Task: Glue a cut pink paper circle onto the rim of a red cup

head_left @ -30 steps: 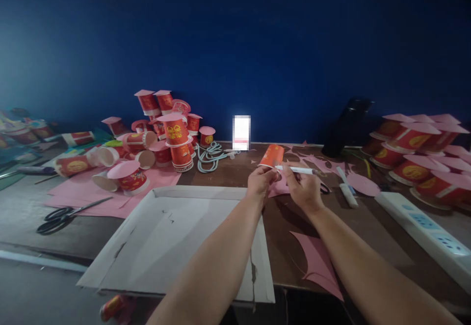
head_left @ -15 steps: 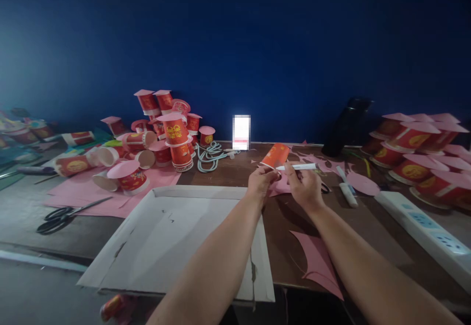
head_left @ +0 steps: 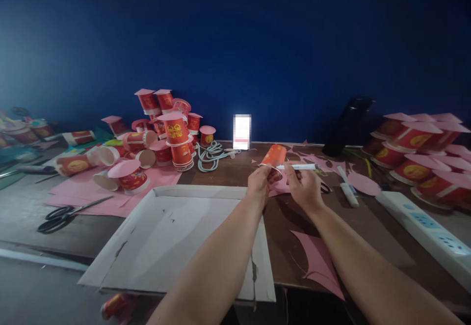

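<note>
A red-orange paper cup (head_left: 274,155) is tilted in my left hand (head_left: 258,186), its white rim toward me and its base away. The fingers of that hand are closed around the rim side. My right hand (head_left: 306,185) grips a white pen-like marker (head_left: 300,167), whose left end is at the cup's rim; whether the tip touches the cup I cannot tell. Under and behind the hands lie pink paper scraps (head_left: 278,186). Part of a dark scissor handle (head_left: 325,187) shows beside my right hand.
A white shallow box lid (head_left: 176,246) lies left of my arms. Beyond it are black scissors (head_left: 59,217), a coiled cable (head_left: 209,157) and stacked red cups with pink tops (head_left: 175,131). To the right are a power strip (head_left: 427,227), a glue tube (head_left: 349,195) and a dark bottle (head_left: 348,126).
The cup has turned slightly in my left hand, and its rim shows more toward me. My right hand with the marker stays nearly in place.
</note>
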Demonstrator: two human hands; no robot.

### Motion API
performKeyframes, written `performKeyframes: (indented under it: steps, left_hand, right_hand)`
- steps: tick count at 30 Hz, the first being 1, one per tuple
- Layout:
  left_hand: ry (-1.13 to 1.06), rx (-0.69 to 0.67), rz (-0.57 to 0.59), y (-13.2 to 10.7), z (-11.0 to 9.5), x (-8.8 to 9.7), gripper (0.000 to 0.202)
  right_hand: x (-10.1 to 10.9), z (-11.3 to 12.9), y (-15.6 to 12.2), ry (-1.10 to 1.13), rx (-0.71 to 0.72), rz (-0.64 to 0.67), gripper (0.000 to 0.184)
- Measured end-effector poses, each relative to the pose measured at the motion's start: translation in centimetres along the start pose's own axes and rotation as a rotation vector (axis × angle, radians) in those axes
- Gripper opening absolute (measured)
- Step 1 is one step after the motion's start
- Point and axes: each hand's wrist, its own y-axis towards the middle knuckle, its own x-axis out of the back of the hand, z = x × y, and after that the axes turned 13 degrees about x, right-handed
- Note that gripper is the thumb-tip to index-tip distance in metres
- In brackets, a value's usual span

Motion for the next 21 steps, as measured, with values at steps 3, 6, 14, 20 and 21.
performKeyframes:
  steps: [3,6,14,20,21]
  left_hand:
    - [0.005,-0.005,0.010,-0.12,-0.08,0.17,0.016]
    - [-0.004,0.016,-0.003,-0.22,-0.25,0.16,0.013]
    - [0.008,0.007,-0.027,0.04,-0.15,0.26,0.014]
    - [0.005,-0.007,0.000,0.25,-0.02,0.40,0.009]
    - [0.004,-0.005,0.006,0.25,-0.02,0.40,0.009]
  right_hand:
    - [-0.05,-0.10,-0.04,0.017,-0.012,0.012,0.035]
    - [0.01,-0.05,-0.03,0.016,-0.013,0.019,0.034]
    - [0.35,0.50,0.09,-0.049,0.016,-0.010,0.034]
    - [0.08,0.23,-0.10,0.010,0.013,0.016,0.033]
    - [0.04,0.18,-0.09,0.014,0.012,0.019,0.033]
